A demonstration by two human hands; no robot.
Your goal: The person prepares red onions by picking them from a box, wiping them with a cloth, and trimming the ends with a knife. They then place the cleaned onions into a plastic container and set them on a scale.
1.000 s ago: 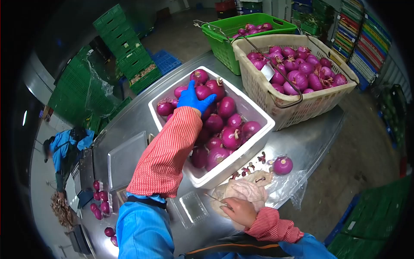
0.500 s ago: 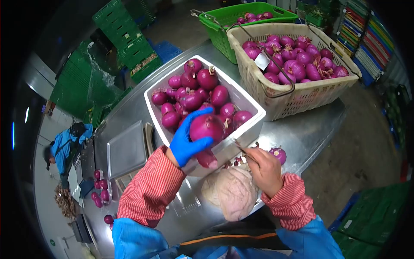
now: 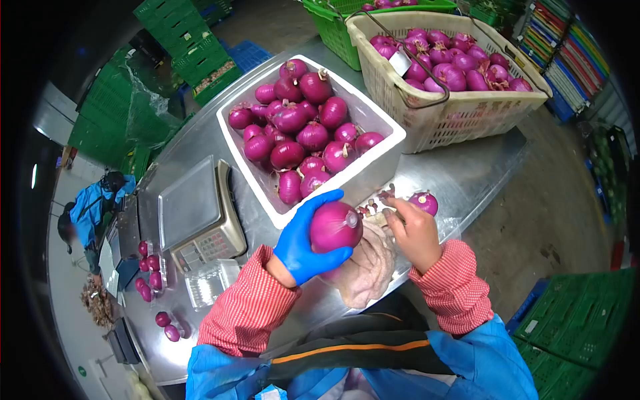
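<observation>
My left hand (image 3: 303, 243), in a blue glove, is closed around a large red onion (image 3: 331, 228) in front of the white foam box (image 3: 377, 157). The onion's pale, trimmed end faces right. My bare right hand (image 3: 415, 233) is off to the right of it, thumb and fingers drawn together beside small onion trimmings (image 3: 368, 209) on the table. What those fingers hold, if anything, I cannot make out. Another red onion (image 3: 425, 203) lies just beyond them. Beneath my hands is a crumpled, pale cloth (image 3: 367, 267). Several red onions (image 3: 312, 137) fill the foam box.
Behind the box stand a cream crate (image 3: 460, 123) of red onions and a green crate (image 3: 333, 37). On the left are a scale (image 3: 210, 237), a clear plastic tray (image 3: 212, 283) and packed onions (image 3: 152, 263). A person (image 3: 100, 207) in blue stands farther left.
My left hand has brought the onion down and toward me, away from the box. The thin blade-like tool earlier in my right hand is no longer clearly visible. The view has shifted.
</observation>
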